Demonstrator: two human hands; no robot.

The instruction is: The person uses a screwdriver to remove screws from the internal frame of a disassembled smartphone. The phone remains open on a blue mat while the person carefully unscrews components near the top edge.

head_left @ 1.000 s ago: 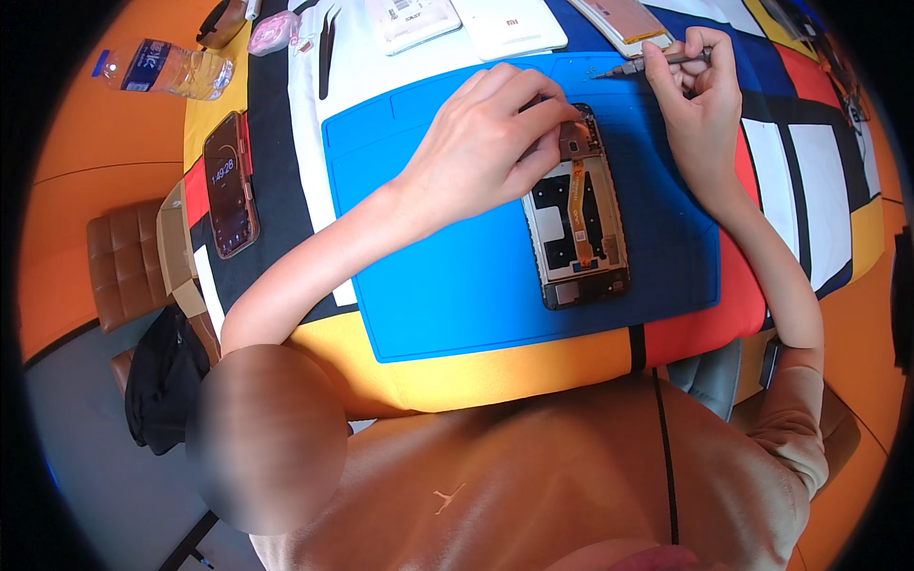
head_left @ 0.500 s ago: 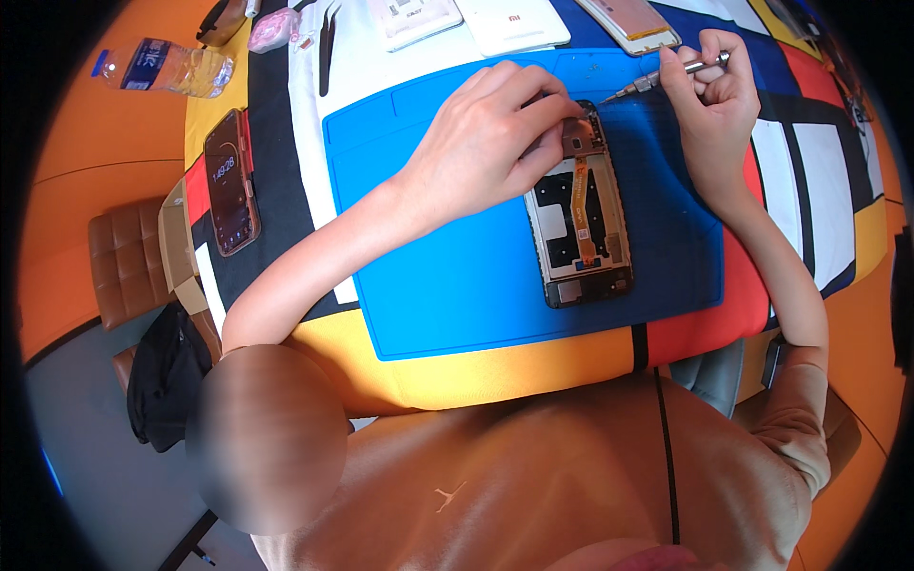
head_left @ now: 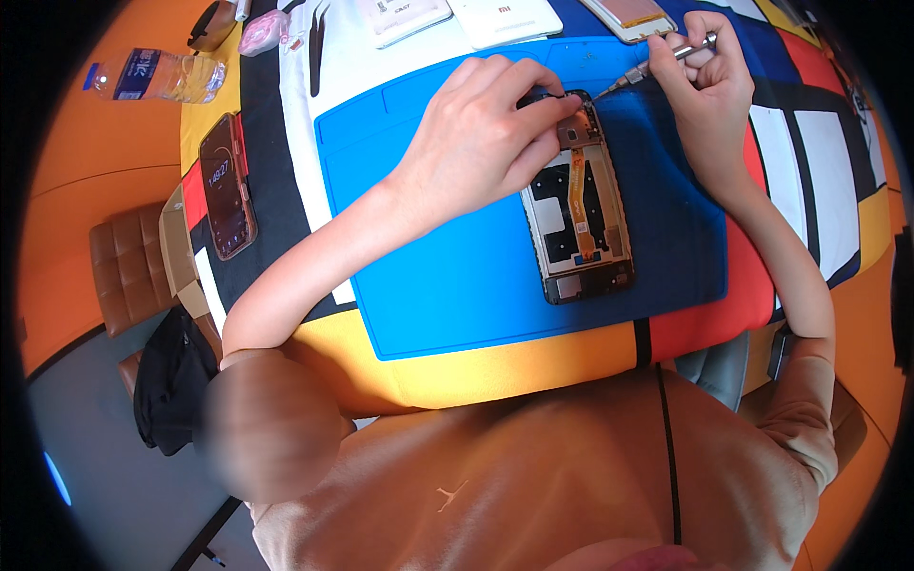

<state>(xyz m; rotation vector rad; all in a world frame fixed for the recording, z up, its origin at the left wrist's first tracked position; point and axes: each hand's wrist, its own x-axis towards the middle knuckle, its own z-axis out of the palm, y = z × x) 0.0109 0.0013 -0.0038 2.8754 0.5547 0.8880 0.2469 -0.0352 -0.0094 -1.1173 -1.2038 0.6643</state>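
Note:
An opened phone (head_left: 602,228) lies lengthwise on the blue work mat (head_left: 447,285), its inner frame and an orange ribbon cable (head_left: 578,202) exposed. My left hand (head_left: 476,133) reaches over its upper left corner; the thumb and fingers grip the top end and hide part of it. Between the thumb and fingers of my right hand (head_left: 719,109) is a slim silver screwdriver (head_left: 636,74). It slants down to the left, and its tip is at the phone's upper right corner. Whether the tip touches a screw is too small to tell.
Along the mat's far side lie a white phone back cover (head_left: 506,21), another white panel (head_left: 405,19) and a gold phone part (head_left: 630,17). Black tweezers (head_left: 317,52), a lit phone (head_left: 225,186) and a water bottle (head_left: 162,76) are to the left on the patterned cloth.
The whole view has shifted slightly. Both hands keep nearly the same pose, with the screwdriver tip still by the phone's upper right corner.

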